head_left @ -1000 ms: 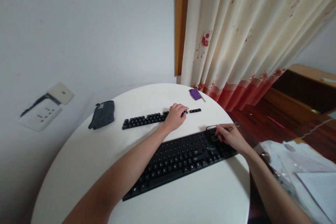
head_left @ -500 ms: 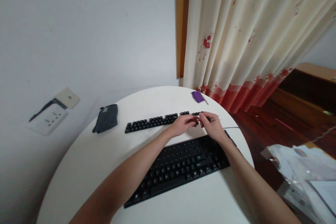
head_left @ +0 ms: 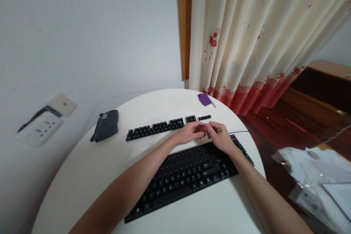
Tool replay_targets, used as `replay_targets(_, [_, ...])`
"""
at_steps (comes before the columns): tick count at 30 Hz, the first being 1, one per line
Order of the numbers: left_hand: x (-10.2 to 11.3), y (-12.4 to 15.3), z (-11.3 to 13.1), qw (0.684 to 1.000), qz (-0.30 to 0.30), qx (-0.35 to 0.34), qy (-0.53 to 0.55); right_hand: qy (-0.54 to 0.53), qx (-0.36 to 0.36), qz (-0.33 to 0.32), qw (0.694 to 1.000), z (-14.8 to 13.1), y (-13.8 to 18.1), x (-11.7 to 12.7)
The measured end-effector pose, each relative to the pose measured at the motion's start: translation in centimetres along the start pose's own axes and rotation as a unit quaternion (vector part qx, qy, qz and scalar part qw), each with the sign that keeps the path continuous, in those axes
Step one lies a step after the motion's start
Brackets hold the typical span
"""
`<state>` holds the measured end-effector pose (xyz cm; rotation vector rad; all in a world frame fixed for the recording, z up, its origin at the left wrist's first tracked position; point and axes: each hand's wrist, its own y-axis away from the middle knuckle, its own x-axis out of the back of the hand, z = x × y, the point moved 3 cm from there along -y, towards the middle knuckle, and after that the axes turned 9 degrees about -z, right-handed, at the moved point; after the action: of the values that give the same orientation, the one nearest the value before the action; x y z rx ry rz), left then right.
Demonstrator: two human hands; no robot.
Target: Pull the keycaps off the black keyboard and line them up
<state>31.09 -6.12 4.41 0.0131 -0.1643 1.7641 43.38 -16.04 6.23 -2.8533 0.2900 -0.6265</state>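
Observation:
My left hand (head_left: 189, 133) and my right hand (head_left: 221, 139) meet fingertip to fingertip just beyond the far edge of a black keyboard (head_left: 186, 175). They pinch a small dark keycap (head_left: 205, 134) between them. My right hand also grips a thin wire key puller (head_left: 223, 126), mostly hidden by the fingers. A row of loose black keycaps (head_left: 153, 129) lies on the white round table (head_left: 90, 175) to the left of my hands, with two short groups of keycaps (head_left: 191, 118) further right.
A dark pouch (head_left: 105, 126) lies at the table's far left and a purple object (head_left: 204, 98) at its far edge by the curtain (head_left: 246, 44). The keyboard's cable (head_left: 238, 132) runs right. Papers in plastic (head_left: 315, 175) sit off the table's right. A wall socket (head_left: 38, 128) is at the left.
My right hand left the keyboard's right end with the wire puller and moved up-left to join my left hand. My left hand came off the keycap row toward it.

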Motion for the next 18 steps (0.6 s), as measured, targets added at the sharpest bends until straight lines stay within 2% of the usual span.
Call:
replay_targets(4, [0.0, -0.1, -0.2, 1.000, 0.028, 0.003, -0.013, 0.010, -0.011, 0.054, 0.998, 0.7, 0.0, 0.2])
replay_targets(9, [0.3, -0.3, 0.0, 0.987, 0.085, -0.060, -0.126, 0.005, -0.022, 0.071, 0.997, 0.9, -0.1, 0.1])
replay_targets(13, [0.6, -0.2, 0.8, 0.958, 0.118, -0.091, -0.243, -0.012, -0.034, 0.106, 0.994, 1.0, -0.1, 0.5])
replay_targets(18, [1.5, 0.0, 1.3, 0.916, 0.206, -0.110, -0.326, -0.027, -0.054, 0.149, 0.987, 1.3, 0.0, 1.2])
